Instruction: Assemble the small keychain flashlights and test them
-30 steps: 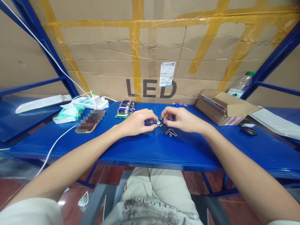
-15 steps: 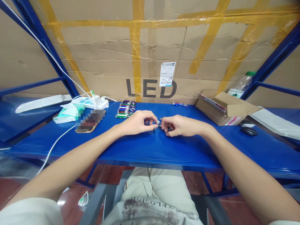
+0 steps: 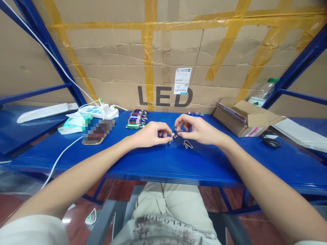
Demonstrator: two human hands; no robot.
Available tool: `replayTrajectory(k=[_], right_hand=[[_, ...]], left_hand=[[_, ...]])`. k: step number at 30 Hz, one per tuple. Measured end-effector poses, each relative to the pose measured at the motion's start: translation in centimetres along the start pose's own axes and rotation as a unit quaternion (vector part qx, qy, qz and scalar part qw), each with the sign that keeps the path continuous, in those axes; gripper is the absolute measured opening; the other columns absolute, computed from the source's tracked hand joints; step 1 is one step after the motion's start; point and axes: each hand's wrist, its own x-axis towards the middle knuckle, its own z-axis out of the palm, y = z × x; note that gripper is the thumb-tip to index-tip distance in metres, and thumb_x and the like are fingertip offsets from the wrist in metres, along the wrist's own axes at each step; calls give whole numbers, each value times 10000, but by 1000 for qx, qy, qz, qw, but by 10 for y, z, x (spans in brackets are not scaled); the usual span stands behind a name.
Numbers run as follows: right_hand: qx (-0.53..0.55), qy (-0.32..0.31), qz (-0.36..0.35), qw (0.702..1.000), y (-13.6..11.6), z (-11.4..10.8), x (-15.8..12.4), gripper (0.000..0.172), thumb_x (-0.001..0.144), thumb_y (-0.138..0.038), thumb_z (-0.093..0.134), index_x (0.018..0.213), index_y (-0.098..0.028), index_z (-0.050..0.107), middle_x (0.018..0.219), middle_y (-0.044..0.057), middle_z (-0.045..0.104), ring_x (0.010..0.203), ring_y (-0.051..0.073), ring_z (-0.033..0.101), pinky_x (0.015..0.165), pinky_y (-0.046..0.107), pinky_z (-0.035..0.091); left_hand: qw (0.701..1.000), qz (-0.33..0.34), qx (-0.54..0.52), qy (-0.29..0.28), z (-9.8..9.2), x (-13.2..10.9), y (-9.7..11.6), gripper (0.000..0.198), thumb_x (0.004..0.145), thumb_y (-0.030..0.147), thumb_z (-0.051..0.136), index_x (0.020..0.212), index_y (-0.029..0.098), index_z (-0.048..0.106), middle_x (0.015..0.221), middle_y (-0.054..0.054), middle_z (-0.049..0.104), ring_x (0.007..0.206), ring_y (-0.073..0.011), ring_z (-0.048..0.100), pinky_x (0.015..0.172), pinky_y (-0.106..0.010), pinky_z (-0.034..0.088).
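Note:
My left hand (image 3: 155, 134) is closed in a pinch at the middle of the blue table. Between its thumb and fingers is a small silvery part (image 3: 173, 134), too small to name. Just right of it, my right hand (image 3: 195, 128) is curled, with thumb and forefinger close together over something tiny that I cannot make out. A short blue piece (image 3: 182, 129) shows behind its fingers. On the table below that hand lies a small metal clip (image 3: 188, 144). Left of my hands, several small coloured penlights (image 3: 137, 119) with metal clips lie in a row.
A blue penlight (image 3: 196, 114) lies at the back. An open cardboard box (image 3: 246, 117) and a black mouse (image 3: 271, 143) are right. A phone (image 3: 95, 134), a packet (image 3: 73, 124) and a white power strip (image 3: 95, 111) with cables are left. Taped cardboard (image 3: 114, 61) stands behind.
My right hand has lifted slightly and turned, uncovering the metal clip on the table. My left hand stays nearly in place, still pinching the silvery part.

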Motion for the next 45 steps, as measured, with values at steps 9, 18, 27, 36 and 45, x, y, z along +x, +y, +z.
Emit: replayTrajectory(k=[9,18,27,36,45], right_hand=[[77,4,-11,997,-4,8,0,332,860,-262,774,1178,-215,691,989,34,776,768,166,583,713,306,490],[75,2,-11,997,-6,10,1,367,862,-310,799,1208,-226,708,980,25,784,769,175,609,706,304,503],[60,4,-19,998,-7,10,0,359,881,-332,804,1212,-222,719,997,35,795,790,181,633,732,315,504],[38,23,-7,999,-6,6,0,333,897,-347,770,1200,-220,721,982,39,791,762,186,626,713,318,502],[-96,-96,52,989,-1,-8,-2,201,891,-246,685,1086,-208,722,913,24,798,744,183,676,711,295,463]], left_hand=[[1000,2,-2,-10,3,0,1,210,966,379,757,986,171,775,847,-12,693,740,-137,603,734,-277,483],[1000,0,-2,-18,3,0,1,220,970,395,745,938,177,747,842,-7,680,742,-140,589,737,-278,471],[1000,-2,-13,-13,3,-1,0,208,969,381,758,950,174,747,830,7,665,730,-129,577,715,-266,462],[1000,24,16,4,2,-2,-1,181,980,358,759,1035,186,779,869,-10,696,759,-145,613,770,-288,485],[995,52,88,13,-3,-3,3,154,1011,328,734,1075,193,772,884,-19,688,852,-182,632,830,-312,486]])
